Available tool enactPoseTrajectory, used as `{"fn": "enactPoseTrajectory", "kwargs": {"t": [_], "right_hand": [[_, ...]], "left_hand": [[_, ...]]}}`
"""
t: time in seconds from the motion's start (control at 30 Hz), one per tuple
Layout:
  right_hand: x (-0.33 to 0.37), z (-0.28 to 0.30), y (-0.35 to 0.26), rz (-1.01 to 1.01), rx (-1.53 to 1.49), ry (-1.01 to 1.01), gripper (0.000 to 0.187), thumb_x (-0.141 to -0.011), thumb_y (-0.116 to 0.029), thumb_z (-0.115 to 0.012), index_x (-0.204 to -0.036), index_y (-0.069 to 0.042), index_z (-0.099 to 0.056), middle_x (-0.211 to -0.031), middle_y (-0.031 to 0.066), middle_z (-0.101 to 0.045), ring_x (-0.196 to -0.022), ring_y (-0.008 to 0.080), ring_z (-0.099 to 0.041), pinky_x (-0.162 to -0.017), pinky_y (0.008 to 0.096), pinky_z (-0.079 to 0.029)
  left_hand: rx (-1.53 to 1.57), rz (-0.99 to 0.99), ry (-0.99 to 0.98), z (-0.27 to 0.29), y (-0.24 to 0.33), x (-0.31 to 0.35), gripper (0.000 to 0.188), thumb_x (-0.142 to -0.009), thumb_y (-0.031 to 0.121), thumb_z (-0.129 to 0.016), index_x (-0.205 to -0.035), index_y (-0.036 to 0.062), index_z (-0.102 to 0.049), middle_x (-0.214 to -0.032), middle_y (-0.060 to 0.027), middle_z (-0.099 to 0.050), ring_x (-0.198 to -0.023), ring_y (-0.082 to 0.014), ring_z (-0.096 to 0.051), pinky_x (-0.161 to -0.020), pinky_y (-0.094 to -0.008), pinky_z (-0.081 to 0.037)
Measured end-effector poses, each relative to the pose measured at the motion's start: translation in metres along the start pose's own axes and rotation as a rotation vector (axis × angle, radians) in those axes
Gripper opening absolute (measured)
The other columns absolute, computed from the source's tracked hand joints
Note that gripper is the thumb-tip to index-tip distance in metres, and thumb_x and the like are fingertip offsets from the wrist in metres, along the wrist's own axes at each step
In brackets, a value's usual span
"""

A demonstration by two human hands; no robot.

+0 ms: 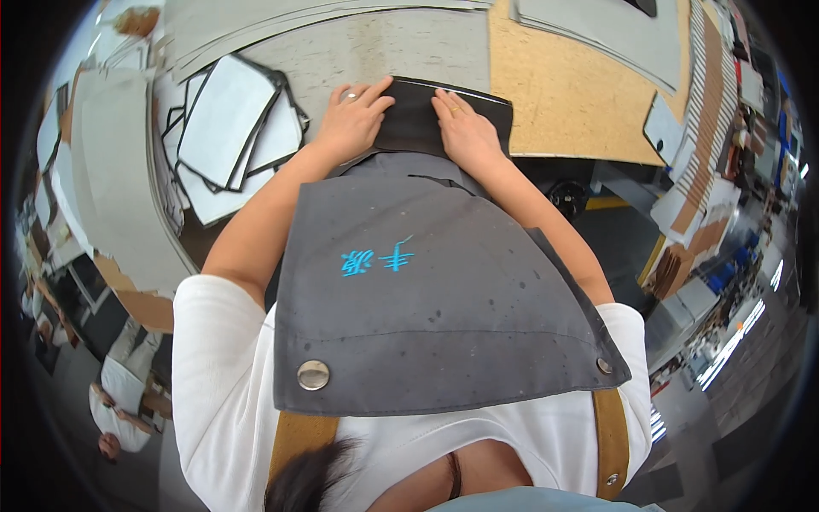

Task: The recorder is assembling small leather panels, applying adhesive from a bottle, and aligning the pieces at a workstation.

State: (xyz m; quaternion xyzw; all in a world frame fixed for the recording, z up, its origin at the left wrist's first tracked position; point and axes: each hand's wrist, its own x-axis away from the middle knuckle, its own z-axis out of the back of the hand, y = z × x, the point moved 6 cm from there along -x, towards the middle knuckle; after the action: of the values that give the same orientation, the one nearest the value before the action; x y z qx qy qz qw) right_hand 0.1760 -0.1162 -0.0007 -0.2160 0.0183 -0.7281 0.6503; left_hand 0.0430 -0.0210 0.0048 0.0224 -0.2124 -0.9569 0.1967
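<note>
A black flat panel point(408, 124), like a sheet of leather or fabric, lies at the near edge of the work table in front of me. A thin pale line runs along its far edge. My left hand point(351, 121) rests at the panel's left end, fingers stretched out over its corner and apart. On the right part of the panel my right hand point(467, 132) lies flat, its fingers extended near the pale line. Both hands press on the panel from above and neither is wrapped round it. The panel's near edge is partly hidden by my grey apron point(444, 290).
Left of my hands is a loose pile of white panels with black edges point(223, 128). Large grey sheets point(119, 162) are stacked farther left. A tan board point(580, 111) covers the table's right side, with grey sheets point(610, 34) beyond. Another person point(128, 401) stands at far left.
</note>
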Motion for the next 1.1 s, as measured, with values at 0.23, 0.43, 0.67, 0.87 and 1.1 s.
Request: {"fn": "enactPoseTrajectory", "kwargs": {"t": [0.23,0.43,0.67,0.87,1.1], "right_hand": [[0.012,0.005,0.013,-0.113,0.13,-0.047,0.043,-0.086,-0.019,-0.046,-0.125,-0.001,-0.044,-0.136,0.0167,-0.037,-0.127,0.0292,-0.035,-0.105,0.0408,-0.027],[0.036,0.003,0.032,-0.222,0.075,-0.01,0.051,-0.086,-0.024,-0.05,-0.128,0.003,-0.039,-0.138,0.0207,-0.033,-0.129,0.0311,-0.031,-0.106,0.0411,-0.023],[0.041,0.01,0.06,-0.284,-0.407,0.084,0.041,-0.086,-0.014,-0.048,-0.126,-0.004,-0.042,-0.137,0.0091,-0.038,-0.127,0.0239,-0.035,-0.106,0.0425,-0.025],[0.053,0.003,0.056,-0.238,-0.255,0.3,0.041,-0.083,-0.011,-0.051,-0.123,-0.004,-0.044,-0.132,0.0094,-0.044,-0.124,0.0241,-0.038,-0.104,0.0421,-0.028],[0.085,0.038,0.096,-0.431,-0.329,0.582,0.033,-0.082,-0.009,-0.051,-0.115,-0.004,-0.051,-0.12,0.0128,-0.052,-0.108,0.0302,-0.049,-0.092,0.0382,-0.04]], "left_hand": [[-0.117,-0.005,-0.087,0.004,-0.005,-0.009,0.032,-0.081,0.01,-0.052,-0.113,0.0089,-0.052,-0.126,-0.0001,-0.05,-0.106,-0.0169,-0.051,-0.098,-0.044,-0.028],[-0.299,-0.061,-0.148,0.004,0.008,-0.021,0.033,-0.082,0.011,-0.051,-0.115,0.0072,-0.052,-0.124,-0.004,-0.051,-0.107,-0.0182,-0.05,-0.098,-0.0455,-0.028],[-0.2,-0.17,-0.242,-0.005,0.043,-0.052,0.035,-0.081,0.014,-0.054,-0.115,0.0043,-0.051,-0.123,-0.0085,-0.048,-0.114,-0.0224,-0.046,-0.098,-0.0424,-0.029],[-0.096,-0.396,-0.321,-0.041,0.079,-0.073,0.042,-0.085,0.016,-0.049,-0.125,0.0026,-0.044,-0.135,-0.0087,-0.04,-0.121,-0.0227,-0.04,-0.097,-0.0344,-0.036],[-0.168,-0.34,-0.433,-0.036,0.092,-0.084,0.043,-0.086,0.018,-0.049,-0.126,0.0033,-0.044,-0.134,-0.0088,-0.041,-0.12,-0.0224,-0.04,-0.096,-0.0343,-0.037]]}}
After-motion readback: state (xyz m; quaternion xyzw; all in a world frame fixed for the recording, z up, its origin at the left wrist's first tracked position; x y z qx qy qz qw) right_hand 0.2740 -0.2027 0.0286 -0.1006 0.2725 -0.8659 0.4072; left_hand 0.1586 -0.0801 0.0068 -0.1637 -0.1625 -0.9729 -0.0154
